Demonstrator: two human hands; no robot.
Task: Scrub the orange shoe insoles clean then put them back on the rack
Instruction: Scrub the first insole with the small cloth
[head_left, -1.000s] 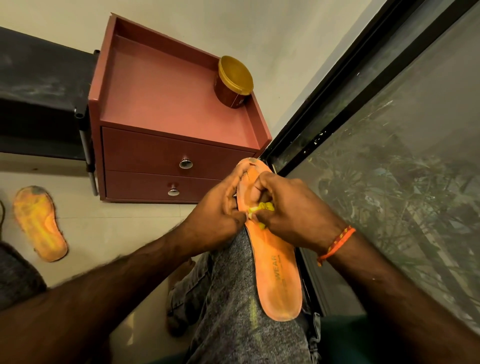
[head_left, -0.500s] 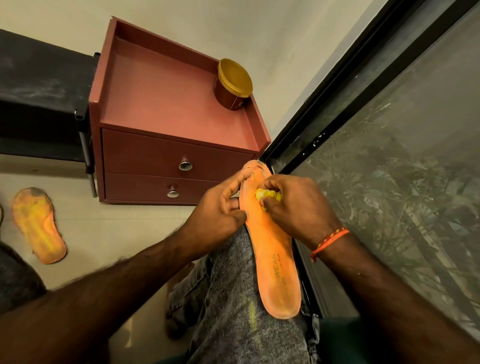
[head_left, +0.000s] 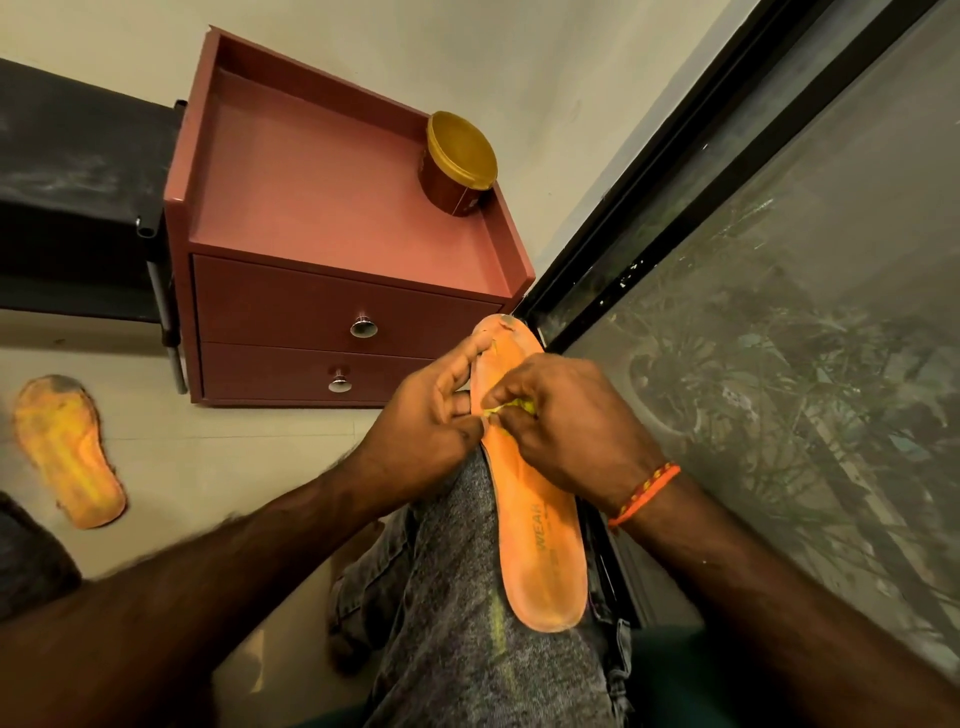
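Orange insole (head_left: 540, 525), lying along the raised knee (head_left: 467, 597): left hand (head_left: 431, 421) gripping its edge, right hand (head_left: 561, 421) pinching a yellow scrubber (head_left: 511, 406) against it; hard strokes risking it sliding off the leg.

Both bare forearms reach forward over the raised knee. The left hand (head_left: 431, 410) grips the long orange foam insole's (head_left: 540, 530) edge; the right hand (head_left: 566, 415), fingers curled, pinches a small yellow scrubbing piece (head_left: 511, 407) against it.

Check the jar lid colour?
Golden yellow lid, on a brown jar; it shows best in the head view.
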